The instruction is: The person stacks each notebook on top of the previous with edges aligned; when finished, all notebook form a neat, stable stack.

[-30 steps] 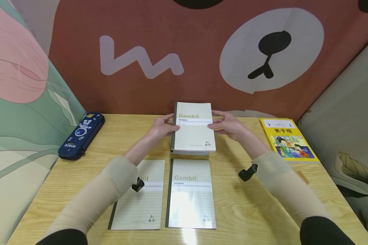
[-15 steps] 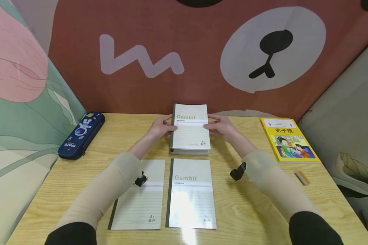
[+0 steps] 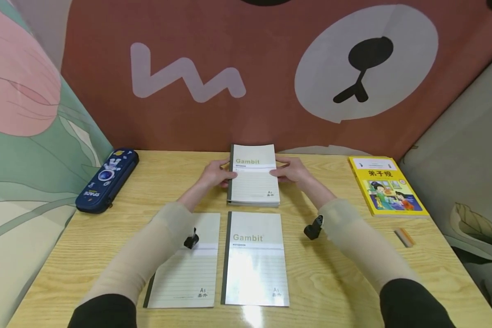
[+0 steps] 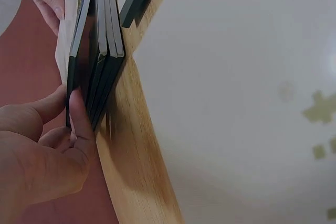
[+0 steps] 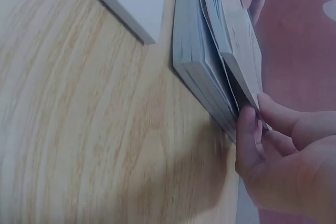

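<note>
At the table's back middle, a Gambit notebook [image 3: 253,184] with a dark spine is held between both hands. The left hand [image 3: 214,174] pinches its spine side, thumb on the cover and fingers beneath. On the opposite edge, the right hand [image 3: 294,171] pinches in the same way. Directly below lies a stack of several similar notebooks [image 4: 107,35], best seen in the wrist views. There a narrow gap separates the held notebook from the stack [image 5: 191,69] near the hands; whether they touch at the far side I cannot tell.
Two more Gambit notebooks lie flat in front, one left [image 3: 186,280] partly under the left forearm, one middle [image 3: 256,269]. A blue pencil case [image 3: 108,180] is at the left, a yellow book [image 3: 387,187] at the right, with small coloured sticks [image 3: 404,237] nearby.
Both hands have brought the held notebook left and down, so it now lines up closely over the stack. The right forearm has shifted left, uncovering the small coloured sticks.
</note>
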Demonstrator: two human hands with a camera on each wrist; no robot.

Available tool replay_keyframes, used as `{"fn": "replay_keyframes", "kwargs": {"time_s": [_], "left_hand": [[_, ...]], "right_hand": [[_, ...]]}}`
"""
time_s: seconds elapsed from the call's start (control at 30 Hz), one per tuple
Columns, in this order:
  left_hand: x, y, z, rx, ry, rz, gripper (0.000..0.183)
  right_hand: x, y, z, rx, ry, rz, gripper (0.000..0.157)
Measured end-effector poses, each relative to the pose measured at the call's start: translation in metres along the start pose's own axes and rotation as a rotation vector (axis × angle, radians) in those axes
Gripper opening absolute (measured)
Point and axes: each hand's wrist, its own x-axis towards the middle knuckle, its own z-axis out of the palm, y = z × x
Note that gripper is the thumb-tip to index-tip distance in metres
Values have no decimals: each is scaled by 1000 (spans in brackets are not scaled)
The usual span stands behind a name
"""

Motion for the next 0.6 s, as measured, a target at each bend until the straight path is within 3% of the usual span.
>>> {"fn": "replay_keyframes", "kwargs": {"time_s": [0.33,0.6], "left_hand": [[6,-2,3,84,-11,-46,73],[8,-2,4,138,-25,-35,73]], "right_hand": [[7,3,5,-80,3,4,71],[8,3,7,-149,18,-4,69]]}}
